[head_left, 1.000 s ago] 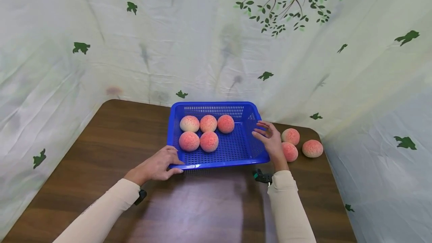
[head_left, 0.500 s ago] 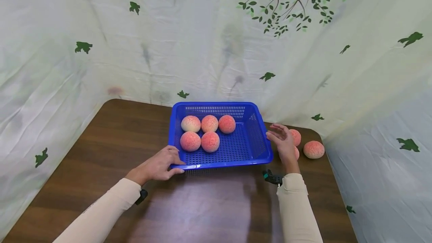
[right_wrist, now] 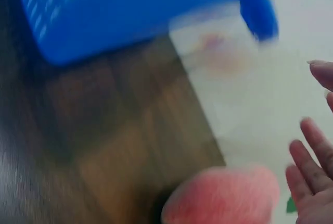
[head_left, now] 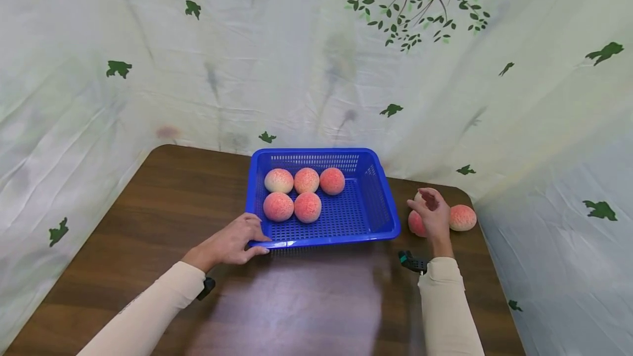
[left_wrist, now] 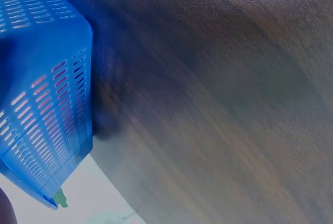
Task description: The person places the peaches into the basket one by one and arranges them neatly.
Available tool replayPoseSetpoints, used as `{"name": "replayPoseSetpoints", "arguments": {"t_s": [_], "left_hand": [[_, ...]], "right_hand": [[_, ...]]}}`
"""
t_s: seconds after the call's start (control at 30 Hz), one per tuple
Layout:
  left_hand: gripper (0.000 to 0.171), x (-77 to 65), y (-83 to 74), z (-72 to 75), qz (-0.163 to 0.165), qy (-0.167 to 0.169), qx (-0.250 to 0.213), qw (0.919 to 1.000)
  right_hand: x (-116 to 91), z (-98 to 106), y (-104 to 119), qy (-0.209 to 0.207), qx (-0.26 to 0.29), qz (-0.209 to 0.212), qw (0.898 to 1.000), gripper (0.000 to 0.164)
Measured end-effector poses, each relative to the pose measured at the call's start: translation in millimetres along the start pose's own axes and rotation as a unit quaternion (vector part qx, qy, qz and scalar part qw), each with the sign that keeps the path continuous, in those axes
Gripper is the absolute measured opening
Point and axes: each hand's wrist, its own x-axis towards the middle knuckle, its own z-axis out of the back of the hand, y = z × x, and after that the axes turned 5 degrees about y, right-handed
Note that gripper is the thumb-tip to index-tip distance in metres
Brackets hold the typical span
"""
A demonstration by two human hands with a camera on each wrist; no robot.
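Note:
In the head view, a blue plastic basket (head_left: 341, 242) stands on the brown table with several pink, fuzzy-looking peaches (head_left: 307, 207) inside, grouped at its left. My left hand (head_left: 232, 240) grips the front-left corner, fingers over the rim and thumb low at the front. The left wrist view shows the slotted basket wall (left_wrist: 52, 109) beside the tabletop. To the right of the basket, my right hand (head_left: 433, 216) hovers over loose peaches, fingers loosely bent and holding nothing. It partly covers one peach (head_left: 420, 196); another peach (head_left: 417, 224) lies nearer me, and a third peach (head_left: 462, 218) lies right.
The table (head_left: 296, 301) reaches back to a pale curtain (head_left: 296, 70) printed with leaves, which also hangs along both sides. The basket's back rim stands close to that curtain. The rightmost peach lies near the table's right edge.
My right hand has moved right, from the basket's right rim to over the loose peaches. The left hand and the basket have stayed in place.

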Motion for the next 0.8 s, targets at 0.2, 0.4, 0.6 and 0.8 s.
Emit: {"name": "replayPoseSetpoints", "arguments": {"t_s": [0.2, 0.4, 0.6, 0.8], "left_hand": [[0.022, -1.3, -0.3, -0.6, 0.008, 0.004, -0.004, 1.0000], [0.022, -2.0, 0.0, -2.0, 0.009, 0.005, -0.003, 0.9999], [0.023, -1.5, -0.6, -1.0, 0.010, 0.004, -0.003, 0.9999], [0.024, -0.9, -1.1, -0.1, 0.014, 0.005, -0.002, 0.9999]], "right_hand": [[-2, 15, -18, -0.018, -0.037, -0.022, 0.999, 0.053], [-6, 23, -40, -0.008, -0.064, -0.035, 0.997, 0.049], [-8, 25, -56, -0.004, -0.074, -0.049, 0.996, 0.054], [-11, 25, -68, -0.007, -0.074, -0.062, 0.995, 0.073]]}}
